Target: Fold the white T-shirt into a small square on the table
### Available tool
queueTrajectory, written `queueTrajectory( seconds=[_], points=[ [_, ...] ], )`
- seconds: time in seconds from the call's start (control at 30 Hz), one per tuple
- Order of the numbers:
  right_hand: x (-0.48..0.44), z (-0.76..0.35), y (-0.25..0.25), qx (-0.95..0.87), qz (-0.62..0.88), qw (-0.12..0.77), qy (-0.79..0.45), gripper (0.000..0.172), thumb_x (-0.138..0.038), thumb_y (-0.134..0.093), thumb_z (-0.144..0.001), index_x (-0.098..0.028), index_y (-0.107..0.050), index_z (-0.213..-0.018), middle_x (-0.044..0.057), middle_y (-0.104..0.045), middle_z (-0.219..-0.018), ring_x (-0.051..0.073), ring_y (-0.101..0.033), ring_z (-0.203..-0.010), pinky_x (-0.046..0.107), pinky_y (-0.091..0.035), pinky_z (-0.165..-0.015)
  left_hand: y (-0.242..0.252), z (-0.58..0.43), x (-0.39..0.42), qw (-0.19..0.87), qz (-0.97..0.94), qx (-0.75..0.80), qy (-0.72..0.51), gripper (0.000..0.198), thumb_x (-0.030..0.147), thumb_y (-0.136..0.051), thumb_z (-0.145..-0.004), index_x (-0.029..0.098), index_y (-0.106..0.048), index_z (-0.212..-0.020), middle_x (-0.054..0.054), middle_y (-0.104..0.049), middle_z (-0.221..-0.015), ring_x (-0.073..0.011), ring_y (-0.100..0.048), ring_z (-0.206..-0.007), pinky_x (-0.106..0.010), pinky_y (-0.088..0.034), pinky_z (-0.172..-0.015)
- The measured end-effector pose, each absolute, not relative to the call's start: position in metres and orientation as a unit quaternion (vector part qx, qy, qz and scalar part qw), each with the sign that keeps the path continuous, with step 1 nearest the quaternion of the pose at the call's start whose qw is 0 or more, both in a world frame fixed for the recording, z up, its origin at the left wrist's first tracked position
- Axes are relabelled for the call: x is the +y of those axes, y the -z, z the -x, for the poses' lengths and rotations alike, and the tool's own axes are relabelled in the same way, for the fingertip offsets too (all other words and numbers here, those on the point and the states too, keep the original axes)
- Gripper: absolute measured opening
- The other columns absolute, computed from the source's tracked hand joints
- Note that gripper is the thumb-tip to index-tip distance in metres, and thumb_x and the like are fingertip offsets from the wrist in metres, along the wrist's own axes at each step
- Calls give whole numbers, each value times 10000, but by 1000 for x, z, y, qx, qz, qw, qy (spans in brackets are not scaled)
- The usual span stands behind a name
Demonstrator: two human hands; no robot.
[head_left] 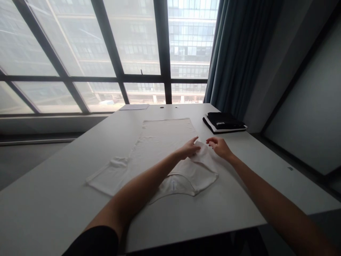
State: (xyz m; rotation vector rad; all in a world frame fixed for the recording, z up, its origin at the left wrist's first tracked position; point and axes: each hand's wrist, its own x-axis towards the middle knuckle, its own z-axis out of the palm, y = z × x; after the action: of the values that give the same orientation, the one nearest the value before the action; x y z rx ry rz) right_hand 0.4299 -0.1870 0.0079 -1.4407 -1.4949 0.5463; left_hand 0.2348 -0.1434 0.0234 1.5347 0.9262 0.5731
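Two bare hands, both belonging to one person, reach forward over one white bench (pixel 234 206). One white shirt lies on it, its collar (pixel 174 185) toward the person and its hem (pixel 166 120) toward the window (pixel 138 39). One small label (pixel 173 185) shows inside the collar.

The left hand (pixel 190 147) is over the shirt (pixel 163 137), at its right edge, touching the bunched cloth there; its digits are spread, but I cannot tell whether any cloth is pinched. The right hand (pixel 217 146) is just beside that edge, out to the right, with fingers curled and tips close together; whether they grip any cloth, I cannot tell. The shirt is thus beneath the left hand and to the left of the right one. One sleeve (pixel 108 174) extends flat to the left, well apart from both hands.

One stack of folded clothes (pixel 225 122), black on top with white lettering and a white layer below, sits beyond the right hand. One dark curtain (pixel 234 57) hangs behind the stack.
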Motion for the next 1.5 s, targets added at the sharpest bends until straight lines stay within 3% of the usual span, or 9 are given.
queueTrajectory(
  seconds=[0.2,0.33,0.63,0.87,1.0,1.1,1.2,1.37,1.5],
  points=[
    [-176,-444,11,-719,567,394,-84,359,-88,-465,-855,-176,-775,-1013,92,-765,-1108,234,-689,-1066,357,-507,-973,-33,-230,-144,463,-756,429,-173,557,98,-668,-801,222,-634,-1343,1,-618,-800,-87,-528,-571,-165,-420,-505],
    [-173,-446,15,-733,573,362,-62,369,-71,-466,-856,-156,-782,-1028,110,-757,-1128,238,-682,-1094,345,-478,-1020,-32,-229,-145,410,-785,446,-127,537,118,-646,-822,149,-620,-1358,-46,-689,-851,-131,-608,-635,-206,-476,-565],
    [-166,-439,21,-729,602,321,-45,188,-220,-606,-864,-148,-780,-870,117,-743,-968,229,-660,-941,301,-472,-899,-24,-229,-141,290,-875,377,-96,451,160,-652,-806,117,-690,-1253,-83,-744,-1009,-232,-665,-952,-299,-497,-915],
    [-159,-437,28,-706,631,320,-23,145,-220,-640,-811,-153,-767,-831,115,-723,-962,229,-638,-942,309,-445,-918,-27,-225,-145,123,-921,369,-13,679,228,-743,-798,218,-545,-1447,-145,-561,-1361,-255,-639,-1093,-328,-474,-1007],
    [-157,-441,28,-699,624,344,-54,139,-233,-663,-787,-158,-777,-811,102,-724,-945,218,-650,-900,291,-465,-863,-36,-230,-164,19,-931,357,-72,328,268,-623,-920,232,-691,-1239,-140,-567,-1320,-288,-615,-1113,-398,-512,-951],
    [-156,-445,29,-693,616,365,-86,131,-244,-678,-772,-162,-779,-777,86,-728,-920,209,-659,-865,283,-478,-830,-38,-237,-180,56,-974,197,-100,232,268,-526,-995,214,-746,-1043,-99,-653,-1182,-230,-628,-1100,-337,-482,-1002],
    [-154,-447,31,-689,606,384,-103,126,-246,-682,-765,-168,-780,-762,69,-734,-896,203,-665,-855,281,-485,-833,-31,-242,-203,95,-990,67,-74,353,385,-522,-1015,186,-667,-1268,-124,-596,-1372,-256,-545,-1286,-370,-393,-1126],
    [-153,-448,33,-688,596,401,-102,134,-261,-693,-766,-167,-787,-782,72,-737,-931,209,-667,-888,292,-489,-869,-11,-244,-248,129,-990,56,3,811,642,-300,-1019,90,-187,-1604,-211,-155,-1655,-348,-102,-1541,-586,-153,-1222],
    [-154,-448,32,-691,592,402,-100,151,-268,-682,-786,-162,-789,-807,74,-742,-944,211,-673,-888,293,-496,-861,-21,-247,-254,184,-982,38,-18,754,594,-365,-1025,143,-207,-1607,-151,-192,-1659,-307,-142,-1542,-543,-125,-1243]
  ],
)
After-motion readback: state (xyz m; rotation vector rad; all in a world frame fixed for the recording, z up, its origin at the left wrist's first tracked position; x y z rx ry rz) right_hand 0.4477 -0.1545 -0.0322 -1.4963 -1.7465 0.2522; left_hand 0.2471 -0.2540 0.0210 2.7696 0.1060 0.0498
